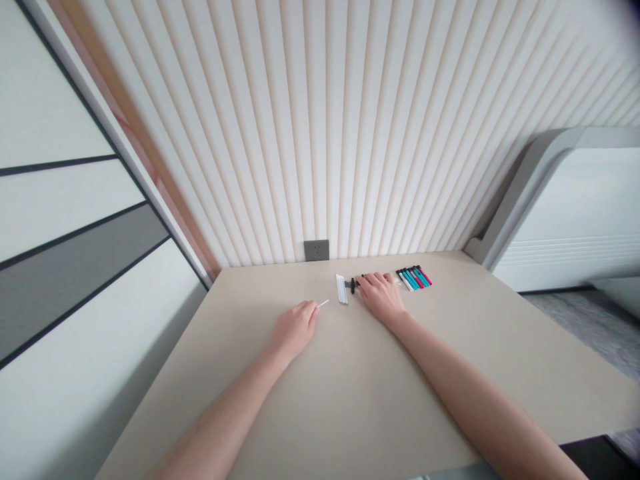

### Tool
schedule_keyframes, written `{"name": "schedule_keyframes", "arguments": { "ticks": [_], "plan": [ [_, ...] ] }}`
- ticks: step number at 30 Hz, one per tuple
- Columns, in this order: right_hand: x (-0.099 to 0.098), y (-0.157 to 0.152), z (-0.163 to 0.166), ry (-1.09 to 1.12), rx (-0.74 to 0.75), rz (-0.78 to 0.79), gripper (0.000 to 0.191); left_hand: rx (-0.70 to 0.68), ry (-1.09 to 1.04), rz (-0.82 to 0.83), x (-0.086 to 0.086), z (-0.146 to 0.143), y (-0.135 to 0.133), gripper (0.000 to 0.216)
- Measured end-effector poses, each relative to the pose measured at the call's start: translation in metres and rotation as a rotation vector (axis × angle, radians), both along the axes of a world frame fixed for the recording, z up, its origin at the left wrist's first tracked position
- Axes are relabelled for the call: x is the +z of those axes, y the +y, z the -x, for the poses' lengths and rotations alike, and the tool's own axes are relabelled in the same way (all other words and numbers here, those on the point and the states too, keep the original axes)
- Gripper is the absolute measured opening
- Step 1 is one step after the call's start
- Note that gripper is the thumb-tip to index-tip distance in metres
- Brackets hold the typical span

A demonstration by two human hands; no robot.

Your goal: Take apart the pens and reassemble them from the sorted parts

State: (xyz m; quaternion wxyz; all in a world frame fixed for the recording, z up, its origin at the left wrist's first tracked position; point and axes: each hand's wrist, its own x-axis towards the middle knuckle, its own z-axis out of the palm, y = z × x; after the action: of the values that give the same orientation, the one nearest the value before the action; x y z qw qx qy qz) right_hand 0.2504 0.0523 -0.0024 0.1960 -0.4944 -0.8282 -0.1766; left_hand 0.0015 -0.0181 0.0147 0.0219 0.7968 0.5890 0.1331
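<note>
Head view: close work below a fluted wall (345, 133)

Pale, rounded ribs rose behind a smooth, matt beige tabletop (390, 400). From where I stood, the right hand (381, 297) lay palm down, fingers loosely bent; the left hand (295, 327) was curled nearly into a fist. Just beyond the right hand, on its outer side, lay coloured tubes (415, 278), side by side, turquoise, red and white with dark ends.

Between the hands sat a row of white sticks (341, 290), slim and straight, long axes running roughly toward the wall; the right hand was nearer. Small black parts (353, 285) poked from under its fingers, though I could not tell whether it gripped them. Left fingertips pinched a single white stick (323, 303), its free end pointing rightward, just short of the row.
</note>
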Motion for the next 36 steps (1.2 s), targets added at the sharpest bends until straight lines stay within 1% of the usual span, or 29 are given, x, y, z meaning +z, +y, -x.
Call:
{"name": "schedule_keyframes", "arguments": {
  "ticks": [5,9,12,25,36],
  "plan": [
    [0.0023,-0.0016,0.0009,0.029,0.083,0.044,0.029,-0.001,-0.005,0.012,0.001,0.0,-0.0005,0.029],
    [0.0033,-0.0026,0.0014,0.064,0.168,0.077,0.029,-0.005,-0.02,0.015,0.001,-0.0001,0.0,0.029],
    [0.0029,-0.002,0.0003,0.07,0.201,0.098,0.028,-0.011,-0.022,0.021,0.0013,-0.0002,0.0003,0.029],
    [0.001,0.0025,-0.0007,0.085,0.243,0.136,0.026,-0.003,0.0,0.019,0.001,0.0,-0.0004,0.028],
    [-0.0043,0.0046,-0.0023,0.124,0.218,0.158,0.028,-0.007,0.0,0.022,0.0012,0.0004,0.0001,0.029]
  ]
}}
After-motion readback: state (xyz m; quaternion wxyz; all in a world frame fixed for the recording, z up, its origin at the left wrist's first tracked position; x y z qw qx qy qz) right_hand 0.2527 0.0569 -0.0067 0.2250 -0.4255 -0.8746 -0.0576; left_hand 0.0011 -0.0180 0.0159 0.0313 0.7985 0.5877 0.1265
